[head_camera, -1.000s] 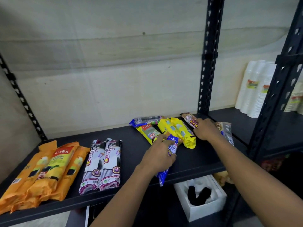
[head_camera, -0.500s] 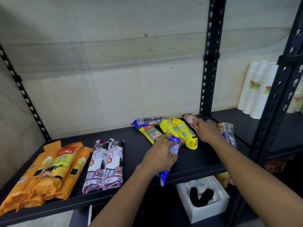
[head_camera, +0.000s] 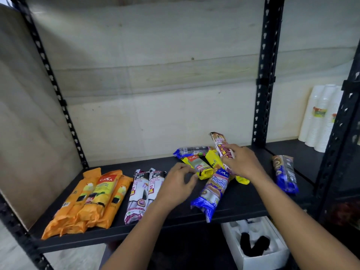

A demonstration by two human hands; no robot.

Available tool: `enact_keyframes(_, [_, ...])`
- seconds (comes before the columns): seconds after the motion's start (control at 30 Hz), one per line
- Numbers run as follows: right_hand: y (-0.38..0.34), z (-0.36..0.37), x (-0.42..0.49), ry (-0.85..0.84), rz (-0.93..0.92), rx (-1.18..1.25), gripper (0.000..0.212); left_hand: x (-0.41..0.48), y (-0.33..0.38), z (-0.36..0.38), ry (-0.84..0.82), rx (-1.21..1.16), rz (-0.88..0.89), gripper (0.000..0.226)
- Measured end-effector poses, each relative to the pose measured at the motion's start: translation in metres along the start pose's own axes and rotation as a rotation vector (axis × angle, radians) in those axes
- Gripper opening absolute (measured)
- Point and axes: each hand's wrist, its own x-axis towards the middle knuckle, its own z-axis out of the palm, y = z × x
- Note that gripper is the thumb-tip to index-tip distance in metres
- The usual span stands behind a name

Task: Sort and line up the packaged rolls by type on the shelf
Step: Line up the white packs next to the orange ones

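On the black shelf point(head_camera: 243, 203) several orange packs point(head_camera: 93, 199) lie at the left, with two white-purple drawstring rolls point(head_camera: 144, 191) beside them. A blue singlet-handle roll point(head_camera: 214, 191) lies alone, its near end over the front edge. My left hand point(head_camera: 179, 184) hovers just left of it, fingers loosely curled, thumb near the end of a yellow pack point(head_camera: 198, 166). My right hand point(head_camera: 241, 162) grips a brown-white drawstring roll point(head_camera: 220, 145), tilted up above the mixed pile. Another blue roll point(head_camera: 191, 152) lies at the back. A blue-brown roll point(head_camera: 285, 174) lies at the right.
A black perforated post point(head_camera: 263, 75) stands behind the pile. Stacks of white cups point(head_camera: 321, 117) stand on the neighbouring shelf at the right. Below the shelf sits a white foam box point(head_camera: 257, 248) with dark items inside.
My left hand let go of the blue singlet-handle roll and drew back to the left. My right hand took the brown-white roll and raised its far end off the pile.
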Motion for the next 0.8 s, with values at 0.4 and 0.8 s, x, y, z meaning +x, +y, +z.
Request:
enact_keyframes(0.4, [-0.081, 0.083, -0.07, -0.233, -0.162, 0.09, 0.049, -0.044, -0.048, -0.042, 0.044, 0.191, -0.218, 0.027])
enact_keyframes(0.8, [-0.101, 0.12, -0.091, -0.222, -0.097, -0.1, 0.049, -0.052, -0.05, -0.048, -0.057, 0.316, -0.288, 0.034])
